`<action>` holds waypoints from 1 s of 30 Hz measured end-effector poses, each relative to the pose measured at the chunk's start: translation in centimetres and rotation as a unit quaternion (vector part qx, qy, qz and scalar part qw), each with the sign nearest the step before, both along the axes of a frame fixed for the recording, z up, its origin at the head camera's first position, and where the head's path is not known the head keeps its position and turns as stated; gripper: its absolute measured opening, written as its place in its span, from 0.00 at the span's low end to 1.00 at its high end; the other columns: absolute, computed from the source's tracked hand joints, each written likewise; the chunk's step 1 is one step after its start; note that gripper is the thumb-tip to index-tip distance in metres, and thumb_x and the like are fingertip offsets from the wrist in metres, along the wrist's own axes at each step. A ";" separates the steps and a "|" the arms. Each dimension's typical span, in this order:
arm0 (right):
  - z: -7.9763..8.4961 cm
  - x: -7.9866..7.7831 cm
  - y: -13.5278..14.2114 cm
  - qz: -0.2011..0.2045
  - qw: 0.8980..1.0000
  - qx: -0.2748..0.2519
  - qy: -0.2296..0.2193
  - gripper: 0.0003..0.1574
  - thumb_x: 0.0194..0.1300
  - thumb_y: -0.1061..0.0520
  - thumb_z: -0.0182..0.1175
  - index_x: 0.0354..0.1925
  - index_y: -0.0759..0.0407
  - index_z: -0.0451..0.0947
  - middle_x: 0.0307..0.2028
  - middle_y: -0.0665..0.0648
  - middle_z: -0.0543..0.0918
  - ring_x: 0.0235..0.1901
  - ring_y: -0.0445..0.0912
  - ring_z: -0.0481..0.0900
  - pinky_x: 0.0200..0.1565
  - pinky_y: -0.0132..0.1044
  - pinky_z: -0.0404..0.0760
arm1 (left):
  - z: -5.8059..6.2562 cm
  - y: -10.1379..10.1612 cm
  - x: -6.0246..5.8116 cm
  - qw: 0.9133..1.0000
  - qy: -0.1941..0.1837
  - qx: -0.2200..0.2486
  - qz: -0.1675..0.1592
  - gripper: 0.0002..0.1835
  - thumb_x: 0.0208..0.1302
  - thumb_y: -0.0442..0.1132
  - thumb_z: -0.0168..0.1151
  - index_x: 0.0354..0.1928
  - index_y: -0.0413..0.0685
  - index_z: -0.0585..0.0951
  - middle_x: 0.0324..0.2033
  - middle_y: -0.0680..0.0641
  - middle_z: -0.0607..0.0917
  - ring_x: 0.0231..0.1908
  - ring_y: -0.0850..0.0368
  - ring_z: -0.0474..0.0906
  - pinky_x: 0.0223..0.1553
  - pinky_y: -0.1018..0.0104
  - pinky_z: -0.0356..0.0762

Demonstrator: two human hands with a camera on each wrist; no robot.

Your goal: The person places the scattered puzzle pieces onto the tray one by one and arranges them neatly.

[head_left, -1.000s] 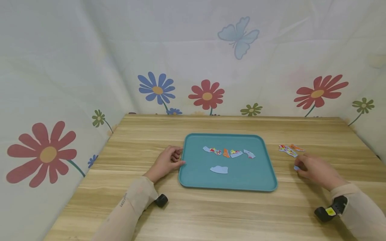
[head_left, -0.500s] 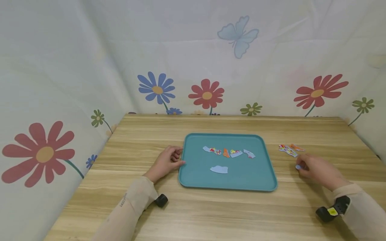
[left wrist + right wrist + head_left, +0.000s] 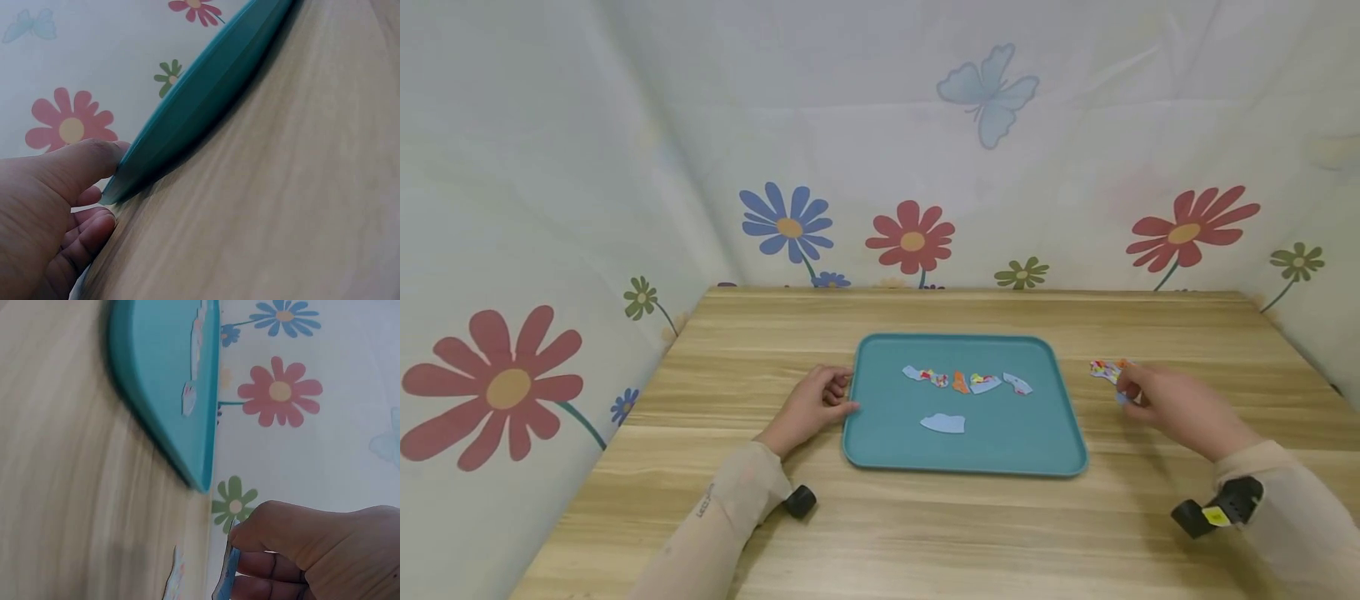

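My left hand (image 3: 808, 408) holds the left edge of a teal tray (image 3: 895, 450), its thumb (image 3: 94, 159) against the rim. My right hand (image 3: 1183, 408) pinches a light blue jigsaw piece (image 3: 226, 572) between thumb and fingers, to the right of the tray. Just beyond those fingers lie several colourful loose pieces (image 3: 1103, 369), partly hidden by the hand. On the tray, several pieces form a loose row, among them an orange one (image 3: 960, 382) and a pale blue one (image 3: 1017, 383) at the right end. Nearer the front lies a larger light blue piece (image 3: 943, 423).
Tray and pieces lie on a wood-grain table (image 3: 970, 533). Behind it hangs a white cloth (image 3: 850, 100) printed with flowers and a butterfly. A raised rim runs round the tray.
My right hand has moved left and away from me with the light blue jigsaw piece, now covering part of the loose pieces. The left hand and tray stay put.
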State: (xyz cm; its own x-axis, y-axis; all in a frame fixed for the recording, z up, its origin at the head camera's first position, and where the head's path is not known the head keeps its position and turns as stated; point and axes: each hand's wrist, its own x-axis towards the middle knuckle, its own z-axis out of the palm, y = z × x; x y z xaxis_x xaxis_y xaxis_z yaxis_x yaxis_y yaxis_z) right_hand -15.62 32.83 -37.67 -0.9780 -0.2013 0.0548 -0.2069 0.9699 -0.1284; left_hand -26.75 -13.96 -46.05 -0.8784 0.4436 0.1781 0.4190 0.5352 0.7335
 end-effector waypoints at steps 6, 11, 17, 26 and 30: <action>0.7 -0.3 -1.9 0.022 1.000 0.002 0.016 0.11 0.54 0.60 0.69 0.36 0.60 0.78 0.30 0.52 0.80 0.29 0.43 0.77 0.30 0.39 0.80 | -0.1 0.0 -0.1 1.000 0.002 -0.002 0.002 0.29 0.59 0.39 0.69 0.61 0.38 0.73 0.44 0.43 0.76 0.40 0.56 0.73 0.43 0.68 0.77; 1.2 -0.7 -3.6 0.037 0.999 0.008 0.028 0.10 0.55 0.59 0.69 0.36 0.59 0.79 0.30 0.51 0.79 0.28 0.42 0.76 0.29 0.37 0.79 | -0.1 0.0 0.0 1.000 0.001 -0.002 0.003 0.29 0.58 0.39 0.69 0.60 0.38 0.73 0.44 0.43 0.76 0.40 0.56 0.73 0.44 0.67 0.77; 1.4 -1.2 -5.3 0.065 0.997 0.005 0.048 0.09 0.55 0.59 0.69 0.34 0.57 0.78 0.29 0.50 0.79 0.27 0.41 0.75 0.28 0.35 0.77 | -0.2 -0.1 -0.1 1.000 0.007 -0.002 0.004 0.29 0.58 0.39 0.70 0.60 0.37 0.74 0.44 0.43 0.77 0.40 0.56 0.74 0.43 0.67 0.78; 0.7 -2.1 -7.5 0.108 0.992 -0.013 0.064 0.07 0.54 0.62 0.67 0.33 0.57 0.78 0.29 0.50 0.78 0.27 0.40 0.75 0.28 0.32 0.74 | -0.4 -0.1 -0.3 1.000 0.015 -0.006 0.001 0.28 0.58 0.40 0.69 0.59 0.38 0.74 0.43 0.43 0.77 0.39 0.57 0.74 0.42 0.68 0.78; 0.4 -2.5 -8.6 0.117 0.992 -0.010 0.055 0.07 0.55 0.61 0.67 0.34 0.57 0.79 0.30 0.50 0.80 0.29 0.40 0.75 0.30 0.33 0.76 | -0.4 0.0 -0.2 1.000 0.012 -0.005 0.001 0.28 0.58 0.40 0.69 0.59 0.39 0.74 0.43 0.43 0.77 0.39 0.57 0.74 0.42 0.68 0.78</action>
State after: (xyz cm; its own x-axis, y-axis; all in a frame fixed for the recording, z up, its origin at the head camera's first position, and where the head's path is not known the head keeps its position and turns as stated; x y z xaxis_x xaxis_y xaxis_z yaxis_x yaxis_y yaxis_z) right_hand -18.15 24.19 -37.31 -0.8924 -0.4200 0.1650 -0.4399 0.8912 -0.1111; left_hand -26.99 -14.00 -46.43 -0.8747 0.4438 0.1946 0.4354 0.5435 0.7177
